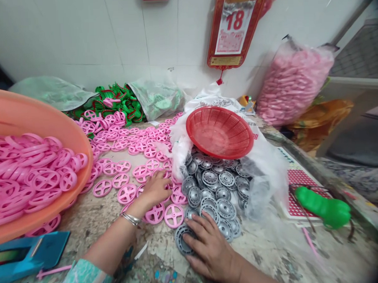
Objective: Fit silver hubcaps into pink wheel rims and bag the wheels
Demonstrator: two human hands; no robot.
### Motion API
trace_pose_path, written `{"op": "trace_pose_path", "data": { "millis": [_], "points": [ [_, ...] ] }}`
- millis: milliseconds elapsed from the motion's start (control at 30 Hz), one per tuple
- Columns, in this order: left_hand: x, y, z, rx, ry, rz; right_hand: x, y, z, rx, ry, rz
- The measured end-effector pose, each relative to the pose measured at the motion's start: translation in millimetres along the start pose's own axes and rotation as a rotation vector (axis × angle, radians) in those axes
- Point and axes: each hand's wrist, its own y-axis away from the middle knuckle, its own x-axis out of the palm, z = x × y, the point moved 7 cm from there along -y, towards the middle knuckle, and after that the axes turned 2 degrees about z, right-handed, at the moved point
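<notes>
The left hand (153, 191) lies palm down on the pink plastic spoked wheels (127, 193), with the fingers loosely spread and pinching nothing. A metal bracelet (131, 219) circles the left wrist. The right hand (212, 249) rests on the worktop (263, 259) at the edge of the grey plastic wheels (225, 208). Its fingers are spread, and the fingertips (193, 237) touch the rim of one grey ribbed wheel (181, 240) without closing around it.

Each wheel is round and has no long axis. The pink wheels lie mostly flat and overlap, with their four-spoke faces upward and their central axes roughly perpendicular to the worktop. They extend from the left hand toward the far wall. The grey wheels form a dense group to the right of the left hand, most with domed faces upward. The wheel under the right hand shows its hollow side, and its exact tilt cannot be determined.

An orange plastic basin (83, 158) holding more pink wheels stands at the left. A red plastic basket (220, 132) rests tilted on a white plastic bag (188, 133) beyond the grey wheels. Green plastic parts (118, 103) lie against the wall, and a clear bag of pink parts (294, 82) stands at the far right.
</notes>
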Motion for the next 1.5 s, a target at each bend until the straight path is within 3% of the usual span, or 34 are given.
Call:
{"op": "trace_pose_path", "data": {
  "millis": [200,333,533,733,933,1133,1500],
  "points": [
    [-12.6,26.6,18.5,-0.024,0.054,-0.123,-0.5,-0.2,-0.3,0.014,-0.049,-0.011],
    [-31.6,21.4,26.9,-0.035,0.114,-0.204,0.1,-0.8,-0.1,0.019,-0.055,-0.008],
    [-56.0,-29.2,27.2,-0.083,0.052,-0.339,0.4,-1.4,0.7,0.007,-0.040,-0.029],
    [-37.3,-91.8,14.5,-0.014,-0.056,-0.239,-1.4,-1.7,-0.8,0.005,-0.028,-0.040],
    [-22.3,-112.3,23.8,-0.115,-0.091,-0.167,-0.3,-2.3,-3.0,0.010,-0.043,-0.018],
    [-26.6,-97.2,29.1,-0.175,-0.116,-0.151,-0.5,-2.8,-4.2,0.029,-0.050,-0.010],
    [-42.6,-23.0,36.7,-0.097,-0.054,-0.122,4.4,0.7,-4.0,0.040,-0.056,-0.037]
  ]
}}
